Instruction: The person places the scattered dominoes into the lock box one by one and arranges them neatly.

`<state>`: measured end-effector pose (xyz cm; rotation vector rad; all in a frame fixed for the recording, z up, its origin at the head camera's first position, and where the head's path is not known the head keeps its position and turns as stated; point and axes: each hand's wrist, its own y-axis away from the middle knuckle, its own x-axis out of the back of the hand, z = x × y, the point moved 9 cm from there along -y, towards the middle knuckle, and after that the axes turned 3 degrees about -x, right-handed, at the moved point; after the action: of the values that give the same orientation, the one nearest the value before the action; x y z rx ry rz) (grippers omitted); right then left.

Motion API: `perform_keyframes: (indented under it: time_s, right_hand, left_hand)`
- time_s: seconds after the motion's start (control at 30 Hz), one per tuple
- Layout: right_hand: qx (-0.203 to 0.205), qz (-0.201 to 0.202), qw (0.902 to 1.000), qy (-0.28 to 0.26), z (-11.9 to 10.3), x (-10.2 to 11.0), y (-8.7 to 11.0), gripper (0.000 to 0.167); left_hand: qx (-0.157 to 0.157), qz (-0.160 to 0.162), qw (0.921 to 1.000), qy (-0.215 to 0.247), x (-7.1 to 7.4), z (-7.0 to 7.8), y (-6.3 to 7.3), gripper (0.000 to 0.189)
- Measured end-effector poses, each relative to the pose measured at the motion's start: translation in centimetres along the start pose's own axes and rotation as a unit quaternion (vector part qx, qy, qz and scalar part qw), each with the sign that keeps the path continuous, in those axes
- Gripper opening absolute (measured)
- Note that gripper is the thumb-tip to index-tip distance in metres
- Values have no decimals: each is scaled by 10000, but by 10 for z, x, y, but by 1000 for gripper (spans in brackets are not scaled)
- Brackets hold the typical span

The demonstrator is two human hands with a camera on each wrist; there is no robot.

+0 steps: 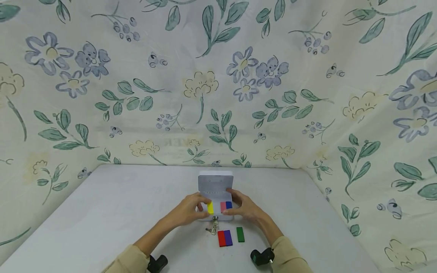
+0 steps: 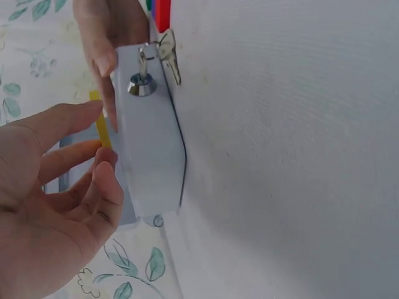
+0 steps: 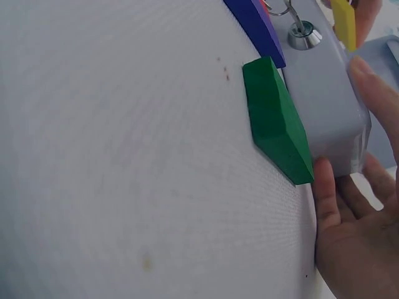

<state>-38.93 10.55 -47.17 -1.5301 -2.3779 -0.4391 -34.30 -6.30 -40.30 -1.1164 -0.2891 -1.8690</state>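
Left grip pinches yellow block, right grip holds box (blue block part-hidden)

A floral cloth (green-leaved) backs a white table.

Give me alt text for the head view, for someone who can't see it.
A person's left hand has a yellow block in its grip at an open pale box, right hand against the box. A pink block and blue block lie inside; keys hang in front, near a red block, purple block and green block on the white table.
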Motion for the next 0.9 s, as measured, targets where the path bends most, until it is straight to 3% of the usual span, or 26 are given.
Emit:
perform_keyframes:
  time_s: [0.6,0.9]
  right_hand:
    - [-9,23,10000,-5,0,0,1,87]
    - [47,5,10000,-9,0,1,2,86]
  left_hand:
    - [84,81,9999,-7,-7,-13,-20,37]
    - [-16,-155,9996,239,-19,-11,-30,36]
